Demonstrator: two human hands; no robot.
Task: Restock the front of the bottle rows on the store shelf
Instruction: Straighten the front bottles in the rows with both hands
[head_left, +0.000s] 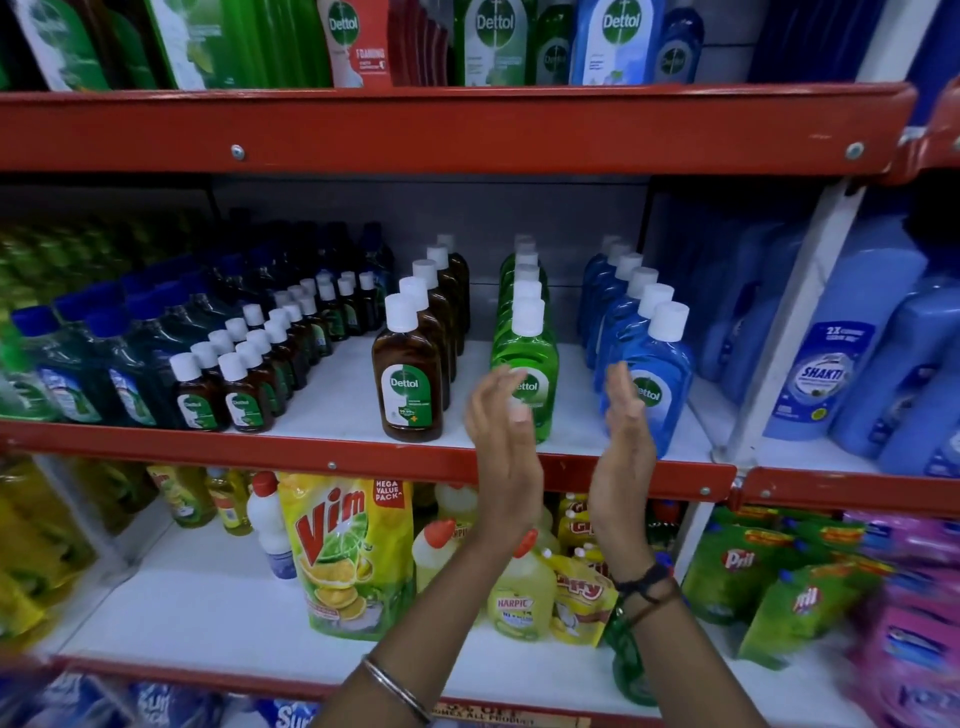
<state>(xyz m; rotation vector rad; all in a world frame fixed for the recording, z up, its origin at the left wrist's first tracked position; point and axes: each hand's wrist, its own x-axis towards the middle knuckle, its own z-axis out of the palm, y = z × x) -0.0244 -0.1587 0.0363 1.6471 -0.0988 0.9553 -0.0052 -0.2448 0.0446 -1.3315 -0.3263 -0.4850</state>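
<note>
Nearest, two forearms raised from below, a metal bangle (397, 688) on the left wrist and dark thread bands (647, 584) on the right. Left hand (501, 421) and right hand (626, 418) upright with palms facing each other, fingers straight and spread apart, holding nothing, apart from each other in front of the shelf's red front edge (332, 452). Behind that edge, a white shelf surface (343, 405) carrying single-file rows running back to a grey rear panel: a brown Dettol bottle (410, 382) at the front of its row, a green Dettol bottle (532, 364) just behind the left hand's fingertips, a blue Dettol bottle (660, 384) just behind the right hand. All three front bottles close to the red edge. Bare white strips between these rows. Further left, small brown bottles (223, 389) in tight double file, then dark blue-capped bottles. Right of a white upright (789, 322), large blue bottles. Below, yellow pouches and bottles on a lower white shelf (208, 613) with bare space at its front left. Above, a second red shelf front (467, 127) with more Dettol packs on top.
</note>
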